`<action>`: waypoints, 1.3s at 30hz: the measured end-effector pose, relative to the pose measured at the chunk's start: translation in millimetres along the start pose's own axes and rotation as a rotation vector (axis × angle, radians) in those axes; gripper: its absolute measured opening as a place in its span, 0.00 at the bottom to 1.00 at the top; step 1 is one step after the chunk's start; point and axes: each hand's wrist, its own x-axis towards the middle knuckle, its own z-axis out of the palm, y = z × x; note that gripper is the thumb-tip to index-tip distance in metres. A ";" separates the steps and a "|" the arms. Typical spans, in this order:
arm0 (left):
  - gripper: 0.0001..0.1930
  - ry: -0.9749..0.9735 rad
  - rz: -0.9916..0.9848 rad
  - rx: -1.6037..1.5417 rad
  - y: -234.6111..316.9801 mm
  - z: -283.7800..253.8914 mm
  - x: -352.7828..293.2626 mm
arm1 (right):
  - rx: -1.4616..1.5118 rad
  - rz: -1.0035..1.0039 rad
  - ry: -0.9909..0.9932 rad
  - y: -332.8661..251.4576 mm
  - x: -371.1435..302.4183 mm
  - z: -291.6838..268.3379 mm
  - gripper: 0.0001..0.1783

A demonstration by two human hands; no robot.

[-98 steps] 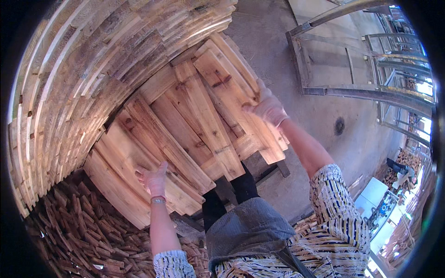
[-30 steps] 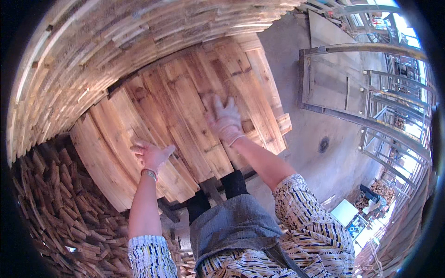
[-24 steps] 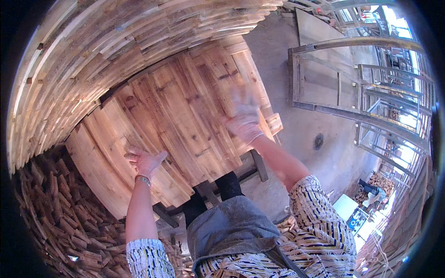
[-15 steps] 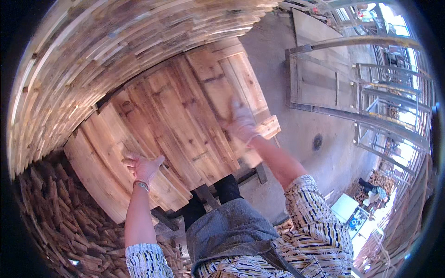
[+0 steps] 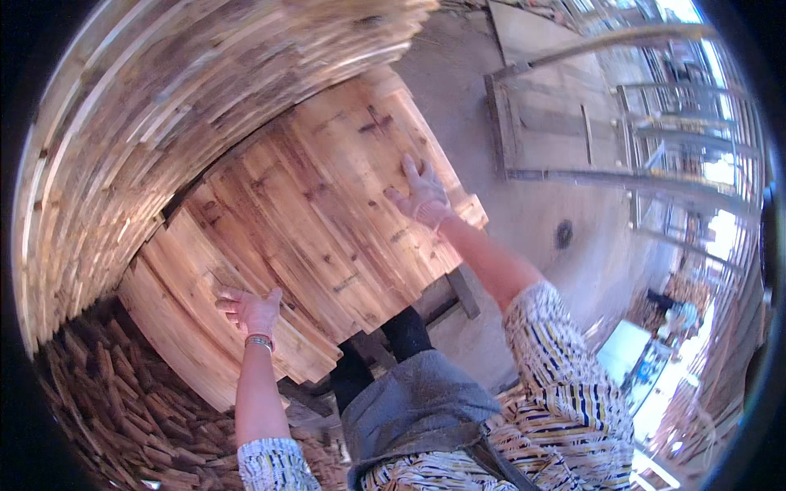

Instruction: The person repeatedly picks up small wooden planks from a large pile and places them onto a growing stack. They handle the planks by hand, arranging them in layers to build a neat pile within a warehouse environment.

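Note:
Several wooden boards point(image 5: 303, 213) lie side by side in front of me, with brown knots and uneven near ends. My left hand point(image 5: 251, 313), in a thin clear glove with a bracelet at the wrist, rests on the boards at the left with its fingers spread. My right hand point(image 5: 423, 196), gloved likewise, lies with fingers apart over the boards at the right, by their right-hand edge. Neither hand grips anything. Dark supports point(image 5: 463, 295) show under the boards' near side.
A tall stack of planks point(image 5: 188, 106) rises along the far left side. Short wood offcuts point(image 5: 131, 393) are heaped at the lower left. To the right stands a metal frame point(image 5: 565, 176) on the concrete floor point(image 5: 524, 245). A person point(image 5: 679, 315) is in the distance.
My right hand has moved slightly, and the boards under it now lie closer together, with the skewed piece at the right brought into line. My left hand stays on the left boards.

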 end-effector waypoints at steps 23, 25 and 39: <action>0.64 -0.097 0.572 -0.519 15.3 9.5 -67.7 | 0.411 0.144 -0.142 30.6 -107.4 -67.3 0.48; 0.70 -0.039 0.409 -0.114 24.9 29.5 -57.9 | 0.171 0.130 0.037 61.7 -74.2 -73.5 0.45; 0.61 0.075 0.436 -0.162 26.2 71.1 -65.0 | 0.305 0.108 -0.030 43.8 -11.0 -64.8 0.31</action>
